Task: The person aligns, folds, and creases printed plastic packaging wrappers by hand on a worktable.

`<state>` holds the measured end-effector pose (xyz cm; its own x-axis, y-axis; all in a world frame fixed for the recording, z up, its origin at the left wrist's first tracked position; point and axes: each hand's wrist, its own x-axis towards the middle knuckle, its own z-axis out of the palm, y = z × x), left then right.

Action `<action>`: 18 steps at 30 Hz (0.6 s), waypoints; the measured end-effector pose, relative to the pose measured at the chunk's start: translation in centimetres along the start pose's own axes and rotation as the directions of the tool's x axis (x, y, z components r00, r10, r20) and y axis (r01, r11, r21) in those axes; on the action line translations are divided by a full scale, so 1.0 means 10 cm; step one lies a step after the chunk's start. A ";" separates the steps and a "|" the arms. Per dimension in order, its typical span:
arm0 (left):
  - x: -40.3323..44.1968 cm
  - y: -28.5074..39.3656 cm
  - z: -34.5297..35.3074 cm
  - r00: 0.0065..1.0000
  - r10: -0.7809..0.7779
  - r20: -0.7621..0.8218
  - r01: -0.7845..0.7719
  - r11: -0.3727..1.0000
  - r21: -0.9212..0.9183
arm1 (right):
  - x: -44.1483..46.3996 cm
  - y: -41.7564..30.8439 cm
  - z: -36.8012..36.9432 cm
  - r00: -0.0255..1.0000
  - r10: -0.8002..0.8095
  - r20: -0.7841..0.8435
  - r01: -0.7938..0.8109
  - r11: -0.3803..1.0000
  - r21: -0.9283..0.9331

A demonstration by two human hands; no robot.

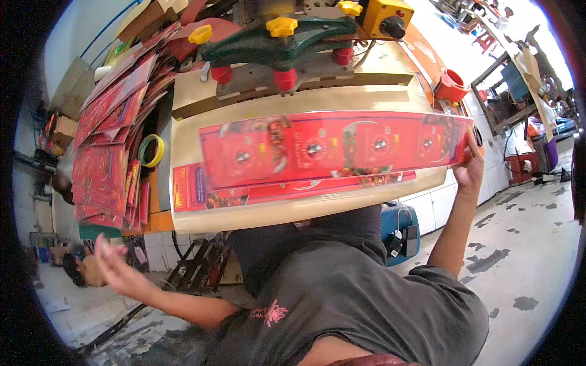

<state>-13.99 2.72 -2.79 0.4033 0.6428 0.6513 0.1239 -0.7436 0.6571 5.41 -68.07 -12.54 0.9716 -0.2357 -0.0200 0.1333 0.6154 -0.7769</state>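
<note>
Fingers of the right hand [469, 172] are closed on the right short end of a printed strip [314, 146], while those of the left hand [115, 265] look loosely apart, blurred, beside the stacked strips [101, 177] and gripping nothing visible. The printed strip is above the pale board [274, 223], overlapping a lower strip [189, 186]; whether they touch is unclear. It looks light, thin and glossy, probably flexible over its length and slippery, with corners that could crease. The end grip seems adequate for lifting, though opposite short edges would hold it flatter. Its long axis runs left to right, roughly along the green clamp frame [244, 53], with the right end slightly farther from the person. Blur hides which way its lettering reads. A yellow tape roll [160, 151] sits left of the board.
</note>
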 end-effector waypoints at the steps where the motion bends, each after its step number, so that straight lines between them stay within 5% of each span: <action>1: 0.01 -0.20 0.04 0.954 -0.163 0.251 0.166 0.986 0.010 | -0.02 0.02 0.09 0.997 0.059 0.055 -0.062 0.997 0.043; 4: -0.14 -0.36 0.35 0.880 -0.215 0.423 0.174 0.976 0.134 | -0.04 0.17 0.33 0.996 0.092 -0.006 -0.091 0.990 0.105; 6: -0.29 -0.07 0.58 0.811 -0.238 0.535 0.443 0.847 -0.294 | -0.09 0.27 0.61 0.997 0.079 -0.010 -0.077 0.992 0.099; 7: -0.36 -0.09 0.64 0.811 -0.233 0.537 0.441 0.847 -0.298 | -0.11 0.33 0.77 0.997 0.073 -0.012 -0.072 0.992 0.100; 9: -0.51 -0.17 0.80 0.747 -0.194 0.636 0.655 0.372 -0.657 | -0.14 0.44 1.06 0.994 0.030 0.107 -0.038 0.996 0.075; 18: -0.41 -0.32 0.93 0.713 -0.500 0.492 0.573 0.011 -0.819 | -0.47 0.98 2.01 0.958 0.125 0.258 -0.118 0.992 -0.041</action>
<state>-7.64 0.76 -11.09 0.6719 0.7389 -0.0510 -0.5102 0.5116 0.6913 6.06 -45.82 -7.36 0.9979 0.0453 0.0467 0.0096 0.6075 -0.7943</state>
